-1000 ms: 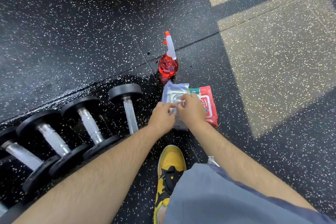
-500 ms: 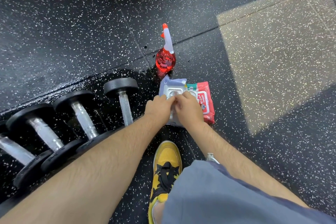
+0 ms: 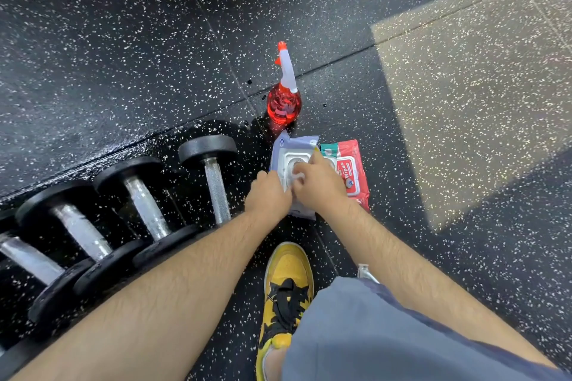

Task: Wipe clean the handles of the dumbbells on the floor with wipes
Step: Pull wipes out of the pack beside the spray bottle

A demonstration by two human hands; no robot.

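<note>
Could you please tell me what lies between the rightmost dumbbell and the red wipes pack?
In the head view, the pale blue wipes pack lies there, with the left hand and right hand on it.

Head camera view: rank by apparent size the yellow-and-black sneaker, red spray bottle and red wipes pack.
1. Yellow-and-black sneaker, though it is nearest the camera.
2-3. Red spray bottle and red wipes pack look alike; the right hand hides part of the pack.
</note>
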